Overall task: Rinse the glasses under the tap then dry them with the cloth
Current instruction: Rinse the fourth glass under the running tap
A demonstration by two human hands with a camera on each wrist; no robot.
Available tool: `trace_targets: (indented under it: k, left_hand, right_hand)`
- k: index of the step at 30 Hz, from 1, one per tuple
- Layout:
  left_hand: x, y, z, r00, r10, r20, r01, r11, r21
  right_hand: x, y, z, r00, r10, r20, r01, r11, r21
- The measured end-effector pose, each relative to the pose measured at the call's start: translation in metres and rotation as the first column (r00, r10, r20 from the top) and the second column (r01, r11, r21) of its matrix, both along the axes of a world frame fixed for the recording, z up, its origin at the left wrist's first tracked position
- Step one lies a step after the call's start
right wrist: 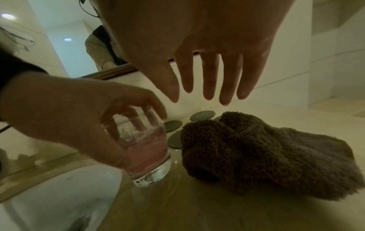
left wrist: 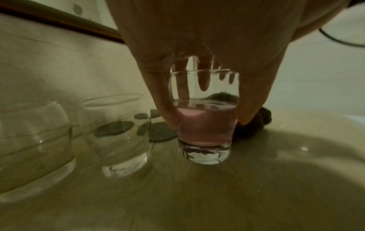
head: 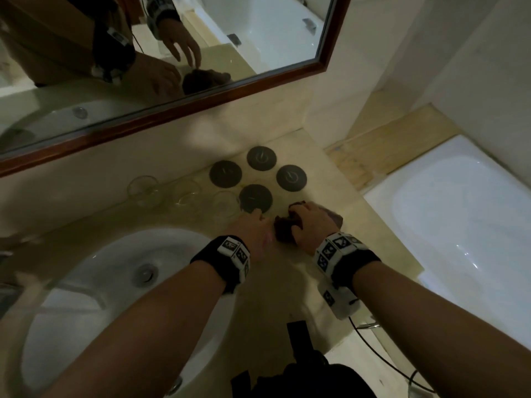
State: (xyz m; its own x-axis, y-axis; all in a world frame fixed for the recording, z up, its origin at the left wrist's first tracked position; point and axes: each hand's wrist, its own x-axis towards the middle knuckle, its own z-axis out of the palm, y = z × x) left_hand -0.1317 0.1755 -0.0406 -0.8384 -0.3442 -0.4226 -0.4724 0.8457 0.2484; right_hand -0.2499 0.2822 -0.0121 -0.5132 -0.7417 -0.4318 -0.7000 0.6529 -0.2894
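My left hand (left wrist: 205,121) grips a small clear glass (left wrist: 204,150) from above, fingers and thumb curled round its sides. The glass (right wrist: 150,168) is upright at the counter, just right of the basin, with a pinkish tint in its lower half. Whether its base touches the counter I cannot tell. A brown fluffy cloth (right wrist: 256,153) lies crumpled on the counter beside it. My right hand (right wrist: 207,96) hovers over the cloth with its fingers straight and spread. In the head view the left hand (head: 254,225) hides the glass, and the right hand (head: 304,216) covers part of the cloth (head: 283,231).
Three more clear glasses (head: 143,191) (head: 186,193) (head: 225,205) stand in a row by the wall. Several dark round coasters (head: 261,158) lie behind the hands. The white basin (head: 86,282) is at the left, a bathtub (head: 459,225) at the right, and a framed mirror (head: 201,101) above.
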Motion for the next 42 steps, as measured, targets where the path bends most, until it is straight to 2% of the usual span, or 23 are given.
trace_targets:
  k: [6, 12, 16, 21, 25, 29, 31, 34, 37, 40, 42]
  left_hand:
    - [0.015, -0.008, 0.023, 0.983, 0.13, -0.127, -0.116, 0.986, 0.117]
    - [0.082, -0.03, 0.032, 0.937, 0.263, -0.229, -0.249, 0.964, 0.09]
    - [0.142, -0.039, 0.032, 0.861, 0.41, -0.301, -0.379, 0.912, 0.158]
    - [0.213, -0.042, 0.029, 0.803, 0.553, -0.224, -0.52, 0.832, 0.192]
    - [0.259, -0.048, 0.025, 0.741, 0.638, -0.211, -0.598, 0.769, 0.227]
    - [0.299, -0.057, 0.007, 0.631, 0.748, -0.205, -0.689, 0.662, 0.296]
    - [0.315, -0.06, -0.005, 0.602, 0.781, -0.166, -0.716, 0.619, 0.323]
    - [0.33, -0.063, -0.022, 0.573, 0.809, -0.134, -0.739, 0.581, 0.341]
    - [0.34, -0.066, -0.036, 0.537, 0.839, -0.084, -0.764, 0.526, 0.372]
    - [0.347, -0.069, -0.046, 0.487, 0.871, -0.066, -0.787, 0.471, 0.398]
    - [0.349, -0.072, -0.047, 0.481, 0.876, -0.041, -0.794, 0.455, 0.403]
  right_hand:
    - [0.007, -0.014, 0.018, 1.0, -0.007, -0.01, 0.006, 0.999, -0.038]
    - [0.05, -0.047, 0.035, 0.998, 0.065, 0.02, -0.063, 0.996, -0.07]
    - [0.099, -0.069, 0.029, 0.983, 0.143, 0.118, -0.141, 0.99, -0.028]
    - [0.168, -0.087, 0.011, 0.959, 0.15, 0.24, -0.152, 0.988, -0.012]
    - [0.216, -0.105, -0.008, 0.948, 0.149, 0.28, -0.147, 0.989, -0.03]
    - [0.257, -0.123, -0.027, 0.924, 0.094, 0.371, -0.097, 0.995, -0.009]
    - [0.275, -0.129, -0.036, 0.905, 0.09, 0.416, -0.093, 0.996, -0.013]
    - [0.292, -0.134, -0.049, 0.854, 0.052, 0.518, -0.056, 0.998, -0.008]
    - [0.303, -0.142, -0.066, 0.775, -0.075, 0.628, 0.02, 0.995, 0.093]
    - [0.316, -0.15, -0.081, 0.638, -0.276, 0.719, 0.152, 0.96, 0.233]
    - [0.325, -0.152, -0.09, 0.528, -0.375, 0.762, 0.251, 0.926, 0.282]
